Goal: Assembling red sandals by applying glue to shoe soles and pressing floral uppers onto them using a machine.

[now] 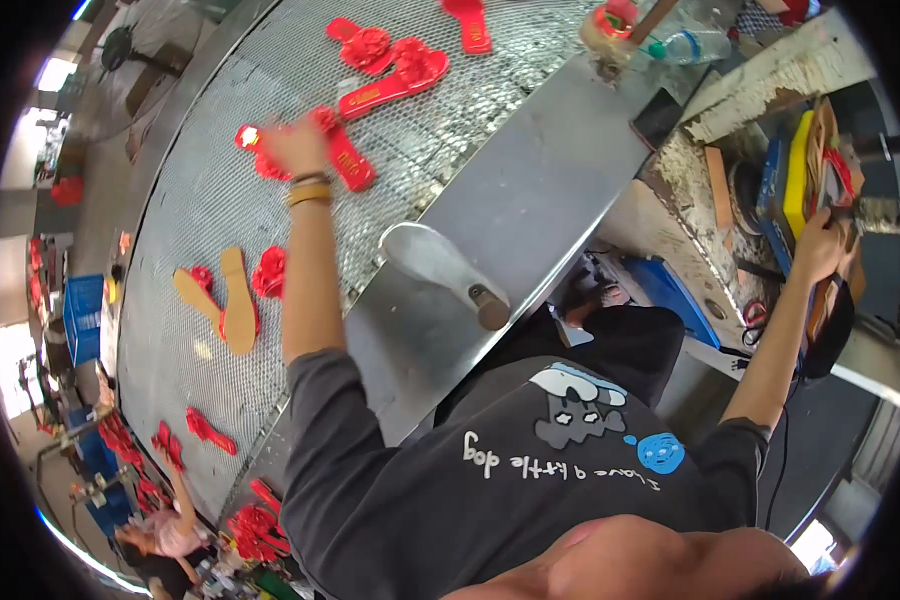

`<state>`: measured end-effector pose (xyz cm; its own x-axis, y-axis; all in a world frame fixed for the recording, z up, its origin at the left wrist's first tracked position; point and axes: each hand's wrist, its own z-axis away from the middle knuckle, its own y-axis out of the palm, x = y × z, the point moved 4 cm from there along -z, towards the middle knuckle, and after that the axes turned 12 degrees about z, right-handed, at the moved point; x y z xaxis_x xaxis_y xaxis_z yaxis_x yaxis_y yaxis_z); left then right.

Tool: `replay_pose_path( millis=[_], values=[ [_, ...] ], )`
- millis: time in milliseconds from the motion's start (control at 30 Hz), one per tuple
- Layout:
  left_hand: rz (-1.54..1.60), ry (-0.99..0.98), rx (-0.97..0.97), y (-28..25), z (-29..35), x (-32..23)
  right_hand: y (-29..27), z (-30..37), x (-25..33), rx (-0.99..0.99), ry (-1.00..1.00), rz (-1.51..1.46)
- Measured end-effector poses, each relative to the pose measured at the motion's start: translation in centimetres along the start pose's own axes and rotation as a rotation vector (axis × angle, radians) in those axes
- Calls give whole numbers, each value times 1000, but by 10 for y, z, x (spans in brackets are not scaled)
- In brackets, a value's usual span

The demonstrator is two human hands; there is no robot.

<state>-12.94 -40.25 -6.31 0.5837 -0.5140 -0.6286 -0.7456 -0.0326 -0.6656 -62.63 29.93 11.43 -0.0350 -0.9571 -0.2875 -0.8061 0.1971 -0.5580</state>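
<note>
Far left there's a co-worker (155, 532) down by the edge of the mesh surface (155, 270), then a pair of tan-soled sandals (238, 310) lying bottoms up. Next comes your left hand (298, 150), right over a red sandal (245, 137) and smeared by motion blur, so I can't tell how wide that grip is or whether it's got hold of anything. The bit that matters, imo: the second red sandal (350, 162) lies just right of that hand on the mesh, long axis slanting from the flower at upper left to the plain end at lower right. Your left is way nearer to both; your right hand (820, 248) is well apart, at the far side. Between them, the metal ledge (530, 190) carries a grey foot-shaped form (430, 262), slanting the same general way. Your right grip looks curled in at the crowded shelf (715, 215), beside a yellow slab (796, 180), but what's in it, if anything, I can't make out. Writing-wise, there's gold print inside the sandals, and your dark shirt (510, 480) has white lettering, upside down from here, plus a cartoon dog.
</note>
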Motion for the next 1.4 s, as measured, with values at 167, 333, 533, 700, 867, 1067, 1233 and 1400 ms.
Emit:
replay_pose_path(
  millis=[167,333,533,700,867,1067,1233,1400],
  values=[
    [-456,-31,150,-84,27,181,-6,1,41,13,-21,-123],
    [-542,-320,348,-37,12,67,-11,4,19,-29,75,-71],
    [282,-561,254,1,38,35,-4,-6,15,124,111,-157],
    [-323,-214,317,-35,59,44,22,-43,6,456,360,-147],
    [-118,-317,518,-45,71,31,73,-33,11,302,370,-291],
    [1312,-452,370,-85,168,-71,40,24,13,384,829,-1631],
    [1883,-900,504,-97,299,-195,-228,169,190,741,875,-2026],
    [1937,-1051,51,-92,331,-154,-346,295,279,1245,-394,-2115]
  ],
)
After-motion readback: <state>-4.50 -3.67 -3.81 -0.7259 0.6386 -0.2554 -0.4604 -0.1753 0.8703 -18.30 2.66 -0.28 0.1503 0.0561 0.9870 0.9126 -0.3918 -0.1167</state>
